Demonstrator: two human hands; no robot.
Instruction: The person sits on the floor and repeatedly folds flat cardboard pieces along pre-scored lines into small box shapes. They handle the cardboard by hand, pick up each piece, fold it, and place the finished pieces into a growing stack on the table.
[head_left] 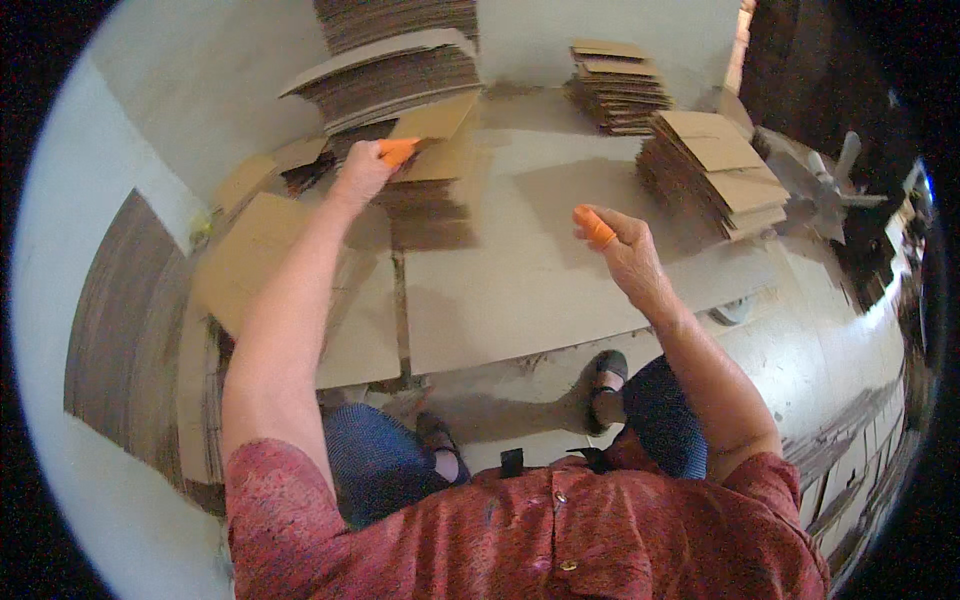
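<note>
My left hand [362, 176] reaches forward, an orange cover [398, 151] on its digits. Its fingers close at the edge of a brown cardboard sheet [440, 116], which sits tilted above a stack of cardboard [428, 215]; the exact grip is blurred. Over the pale work surface [500, 290] my right hand [632, 256] hangs with curled fingers, apart from any stack. It too wears orange finger covers [597, 226], and nothing shows in its grasp.
Right of my right hand stands another cardboard stack [712, 165], with a smaller pile [618, 88] behind it. A tall stack [395, 80] rises at the back left. Loose cardboard [255, 250] lies beside my left forearm. A fan [825, 185] stands at the far right.
</note>
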